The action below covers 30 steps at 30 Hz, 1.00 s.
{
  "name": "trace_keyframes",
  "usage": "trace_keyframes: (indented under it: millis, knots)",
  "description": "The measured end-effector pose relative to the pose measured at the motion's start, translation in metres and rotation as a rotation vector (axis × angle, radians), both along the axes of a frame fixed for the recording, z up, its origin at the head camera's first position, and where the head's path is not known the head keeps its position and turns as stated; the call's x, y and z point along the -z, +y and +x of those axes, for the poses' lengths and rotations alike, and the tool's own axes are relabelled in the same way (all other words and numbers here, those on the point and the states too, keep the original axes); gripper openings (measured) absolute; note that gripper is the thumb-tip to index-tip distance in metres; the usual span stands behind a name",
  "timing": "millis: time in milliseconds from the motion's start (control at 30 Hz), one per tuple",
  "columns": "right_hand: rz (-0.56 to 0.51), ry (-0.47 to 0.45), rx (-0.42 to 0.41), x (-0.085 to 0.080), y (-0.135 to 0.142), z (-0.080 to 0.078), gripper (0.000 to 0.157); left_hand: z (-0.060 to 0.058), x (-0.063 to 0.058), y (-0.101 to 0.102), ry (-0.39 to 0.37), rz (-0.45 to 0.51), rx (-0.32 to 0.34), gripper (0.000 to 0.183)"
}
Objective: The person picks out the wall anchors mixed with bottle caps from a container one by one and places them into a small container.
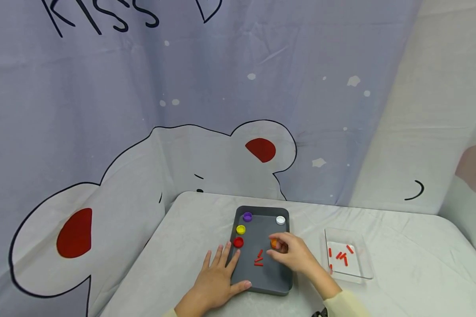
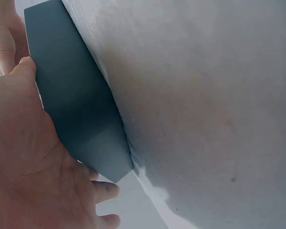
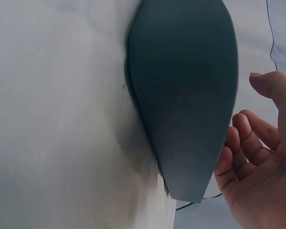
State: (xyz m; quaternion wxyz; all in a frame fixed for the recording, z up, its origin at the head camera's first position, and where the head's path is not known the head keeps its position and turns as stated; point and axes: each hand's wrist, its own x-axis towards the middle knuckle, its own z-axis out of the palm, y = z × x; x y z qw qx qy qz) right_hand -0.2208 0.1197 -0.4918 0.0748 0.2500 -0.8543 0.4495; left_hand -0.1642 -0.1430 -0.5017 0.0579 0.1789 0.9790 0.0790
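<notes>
So the right hand (image 1: 295, 255) was over the orange cap (image 1: 274, 243) on the gray tray (image 1: 267, 279), thumb and index apart. Couldn't tell if anything was pinched. Left hand (image 1: 214, 284) lay splayed along the rim. Imo a clumsy fingertip could've shoved the cap into the loose red sticks (image 1: 258, 264), or left-hand pressure skewed the tray.

White-covered table (image 1: 412, 264) | gray tray (image 1: 267, 279) on it | clear box (image 1: 355, 267) right of tray
</notes>
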Motion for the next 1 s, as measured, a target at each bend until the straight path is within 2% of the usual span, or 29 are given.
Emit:
trace_keyframes:
  millis: [133, 367, 567, 1000]
  knots:
    - [0.024, -0.004, 0.011, 0.003, -0.008, -0.002, 0.033, 0.000, 0.000, 0.000, 0.003, 0.001, 0.005, 0.096]
    - [0.129, -0.037, 0.014, 0.008, -0.020, -0.005, 0.036, -0.001, -0.001, -0.001, -0.010, 0.002, 0.008, 0.096]
    - [0.197, -0.004, 0.023, 0.009, -0.028, -0.006, 0.034, -0.001, 0.000, -0.001, -0.007, 0.004, 0.010, 0.096]
    - [0.374, -0.023, 0.205, 0.010, -0.040, -0.004, 0.021, 0.001, 0.001, -0.003, 0.001, 0.011, 0.016, 0.095]
